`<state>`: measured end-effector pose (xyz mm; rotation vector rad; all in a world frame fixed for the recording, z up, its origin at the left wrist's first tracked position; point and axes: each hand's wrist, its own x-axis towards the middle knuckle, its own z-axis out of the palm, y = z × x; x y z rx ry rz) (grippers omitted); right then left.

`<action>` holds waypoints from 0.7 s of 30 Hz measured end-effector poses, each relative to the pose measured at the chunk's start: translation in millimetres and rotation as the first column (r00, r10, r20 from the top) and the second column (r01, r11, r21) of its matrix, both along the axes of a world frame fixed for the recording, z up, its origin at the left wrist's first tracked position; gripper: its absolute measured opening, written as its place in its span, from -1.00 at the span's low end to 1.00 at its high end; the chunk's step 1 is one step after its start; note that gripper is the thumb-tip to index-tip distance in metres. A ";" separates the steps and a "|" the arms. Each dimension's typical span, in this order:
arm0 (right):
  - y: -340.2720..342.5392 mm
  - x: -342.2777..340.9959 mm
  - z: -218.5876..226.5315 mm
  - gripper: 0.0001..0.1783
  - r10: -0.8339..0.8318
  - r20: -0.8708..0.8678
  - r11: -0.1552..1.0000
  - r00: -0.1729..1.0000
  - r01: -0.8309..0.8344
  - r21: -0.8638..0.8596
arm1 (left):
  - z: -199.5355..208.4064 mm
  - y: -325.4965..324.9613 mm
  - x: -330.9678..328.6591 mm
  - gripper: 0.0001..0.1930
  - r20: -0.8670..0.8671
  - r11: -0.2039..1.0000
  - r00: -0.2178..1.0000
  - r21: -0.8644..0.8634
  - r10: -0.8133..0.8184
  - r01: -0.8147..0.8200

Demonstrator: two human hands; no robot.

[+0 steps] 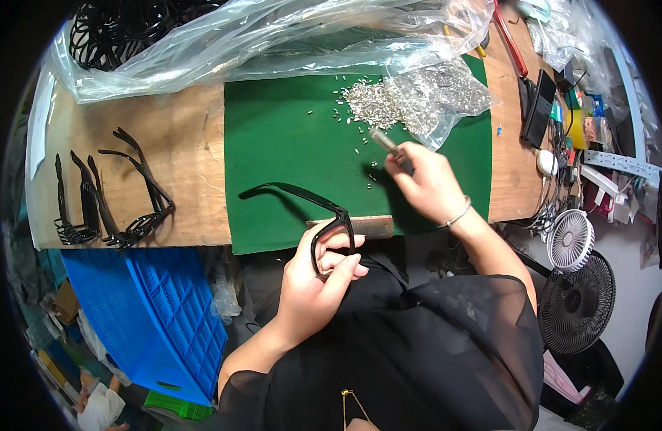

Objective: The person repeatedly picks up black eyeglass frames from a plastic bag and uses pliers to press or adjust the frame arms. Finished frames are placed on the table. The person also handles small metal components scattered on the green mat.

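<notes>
Our left hand (307,291) grasps the black frame (341,213), our right hand (433,185) the slim tool (383,141); we should pick small pieces (373,105) singly, frame held steady.

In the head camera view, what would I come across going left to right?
Stacked black frames on the wood → left hand holding a black glasses frame → right hand gripping a slim metallic tool → black phone → small white fan.
</notes>
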<state>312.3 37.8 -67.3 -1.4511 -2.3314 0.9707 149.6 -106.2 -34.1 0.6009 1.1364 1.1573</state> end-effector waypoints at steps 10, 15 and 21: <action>-4.8 -16.9 -9.1 -0.85 0.033 0.155 0.989 0.987 -0.055 0.136 | -2.3 1.8 -1.6 -0.58 -0.039 1.000 0.999 0.027 -0.001 0.002; -4.8 -22.2 -9.2 -0.83 0.070 0.236 0.975 0.969 -0.116 0.188 | -1.6 2.5 -1.2 -0.58 -0.058 0.998 0.997 0.015 -0.057 0.058; -29.9 -27.7 31.7 -0.84 -0.105 -0.291 0.956 0.951 0.016 -0.294 | -0.1 -0.7 -0.5 -0.57 -0.075 0.999 0.997 0.036 0.014 -0.012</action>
